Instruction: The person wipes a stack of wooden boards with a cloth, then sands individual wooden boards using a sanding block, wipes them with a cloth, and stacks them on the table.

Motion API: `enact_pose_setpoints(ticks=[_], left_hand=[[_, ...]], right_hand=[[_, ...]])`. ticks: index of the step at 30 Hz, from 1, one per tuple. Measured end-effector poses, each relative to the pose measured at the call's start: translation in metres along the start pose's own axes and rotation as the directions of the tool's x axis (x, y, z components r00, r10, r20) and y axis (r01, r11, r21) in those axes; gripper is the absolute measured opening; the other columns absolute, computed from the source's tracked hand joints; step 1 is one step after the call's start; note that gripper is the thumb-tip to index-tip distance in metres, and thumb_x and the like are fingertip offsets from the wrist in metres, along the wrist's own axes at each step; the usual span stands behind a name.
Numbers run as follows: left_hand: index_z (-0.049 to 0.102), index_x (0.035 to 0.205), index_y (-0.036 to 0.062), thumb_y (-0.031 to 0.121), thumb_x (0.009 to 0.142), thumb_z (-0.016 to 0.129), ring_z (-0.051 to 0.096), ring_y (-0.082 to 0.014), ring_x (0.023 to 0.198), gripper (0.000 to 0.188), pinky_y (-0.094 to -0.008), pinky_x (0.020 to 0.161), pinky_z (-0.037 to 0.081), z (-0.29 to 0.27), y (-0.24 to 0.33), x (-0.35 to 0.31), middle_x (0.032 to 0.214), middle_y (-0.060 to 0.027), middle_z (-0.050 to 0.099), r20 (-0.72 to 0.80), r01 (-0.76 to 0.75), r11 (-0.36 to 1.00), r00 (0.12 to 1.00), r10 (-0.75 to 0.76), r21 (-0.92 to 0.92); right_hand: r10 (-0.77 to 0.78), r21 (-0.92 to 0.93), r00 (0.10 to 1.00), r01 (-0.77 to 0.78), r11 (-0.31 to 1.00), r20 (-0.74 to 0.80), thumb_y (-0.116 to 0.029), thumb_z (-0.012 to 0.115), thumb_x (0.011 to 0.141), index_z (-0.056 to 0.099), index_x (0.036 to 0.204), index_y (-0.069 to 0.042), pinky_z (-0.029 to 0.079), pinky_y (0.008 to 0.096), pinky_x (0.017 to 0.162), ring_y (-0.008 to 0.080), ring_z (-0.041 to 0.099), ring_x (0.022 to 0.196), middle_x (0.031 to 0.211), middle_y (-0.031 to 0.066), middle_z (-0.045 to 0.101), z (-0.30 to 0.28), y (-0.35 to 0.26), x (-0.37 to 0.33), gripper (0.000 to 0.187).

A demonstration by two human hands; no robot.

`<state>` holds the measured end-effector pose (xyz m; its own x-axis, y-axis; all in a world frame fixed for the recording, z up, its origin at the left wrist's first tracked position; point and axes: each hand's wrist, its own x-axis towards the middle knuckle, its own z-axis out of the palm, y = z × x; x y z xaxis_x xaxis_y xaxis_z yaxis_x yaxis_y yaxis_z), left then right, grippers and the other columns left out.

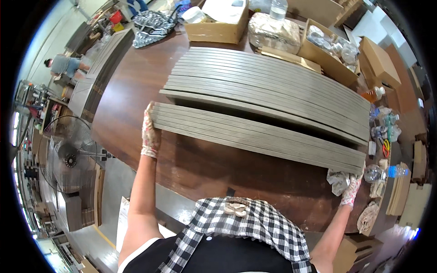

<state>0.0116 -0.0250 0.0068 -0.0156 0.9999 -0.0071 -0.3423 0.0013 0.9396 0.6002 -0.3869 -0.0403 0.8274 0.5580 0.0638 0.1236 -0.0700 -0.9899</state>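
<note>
With gloved left hand (150, 134) and right hand (352, 189) we clasped both ends of a few grey boards (255, 134) drawn off the larger stack (273, 86), which remained on the table (205, 168).

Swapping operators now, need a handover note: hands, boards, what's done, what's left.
Left hand: gloved, pressed on the left end of the near bundle of long grey boards.
Right hand: gloved, at that bundle's right end.
Near bundle lies on the brown table, split by a gap from the larger far stack.
Done: near bundle separated.
Left: larger stack untouched.
</note>
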Motion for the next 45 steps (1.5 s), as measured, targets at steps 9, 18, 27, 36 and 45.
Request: enact_pose_setpoints(ticks=[9,18,27,36,45], left_hand=[[0.043,0.124,0.0059,0.043,0.093,0.032,0.047,-0.0204,0.106,0.049,-0.0367,0.091,0.040,-0.002,0.018,0.012,0.115,-0.0089,0.050,0.153,0.271,0.960,0.954,-0.259,-0.063],[0.047,0.118,0.0064,0.044,0.092,0.036,0.049,-0.0199,0.105,0.047,-0.0335,0.090,0.042,-0.003,0.037,0.016,0.118,-0.0067,0.050,0.156,0.282,0.956,0.944,-0.291,0.077],[0.054,0.103,0.0053,0.044,0.089,0.044,0.060,-0.0202,0.083,0.042,-0.0351,0.072,0.052,0.001,0.032,0.030,0.094,-0.0091,0.059,0.010,0.391,0.907,0.918,-0.397,0.158],[0.059,0.099,0.0015,0.020,0.085,0.051,0.058,-0.0171,0.085,0.025,-0.0292,0.077,0.047,-0.026,0.025,0.014,0.092,-0.0065,0.062,0.473,-0.527,0.421,0.849,0.235,0.738],[0.060,0.102,0.0009,0.019,0.084,0.053,0.056,-0.0156,0.095,0.026,-0.0290,0.084,0.043,-0.060,0.038,-0.033,0.104,-0.0072,0.061,0.092,0.102,0.962,0.987,-0.129,0.253]], right_hand=[[0.138,-0.031,0.988,-0.136,0.990,0.067,0.007,0.063,0.067,0.029,0.135,-0.007,0.038,0.0304,0.093,0.0174,0.044,0.111,0.124,0.0081,0.044,0.000,-0.027,0.019,0.077],[-0.037,-0.528,0.981,0.132,0.839,0.188,-0.011,0.079,0.050,0.022,0.135,-0.006,0.031,0.0294,0.100,0.0193,0.038,0.118,0.127,0.0080,0.041,-0.003,-0.024,0.046,0.103],[-0.065,-0.402,0.948,0.194,0.895,0.313,0.003,0.075,0.048,0.027,0.133,-0.011,0.036,0.0289,0.095,0.0166,0.042,0.110,0.122,0.0049,0.043,0.010,-0.051,0.031,0.099],[-0.071,-0.187,0.960,0.125,0.974,0.272,-0.005,0.066,0.067,0.026,0.132,-0.008,0.031,0.0291,0.100,0.0185,0.038,0.119,0.129,0.0077,0.039,0.005,-0.036,0.009,0.076],[-0.021,0.003,0.974,0.021,1.000,0.225,-0.020,0.069,0.070,0.020,0.137,-0.009,0.027,0.0324,0.104,0.0180,0.031,0.125,0.137,0.0078,0.030,-0.008,-0.029,-0.090,0.084]])
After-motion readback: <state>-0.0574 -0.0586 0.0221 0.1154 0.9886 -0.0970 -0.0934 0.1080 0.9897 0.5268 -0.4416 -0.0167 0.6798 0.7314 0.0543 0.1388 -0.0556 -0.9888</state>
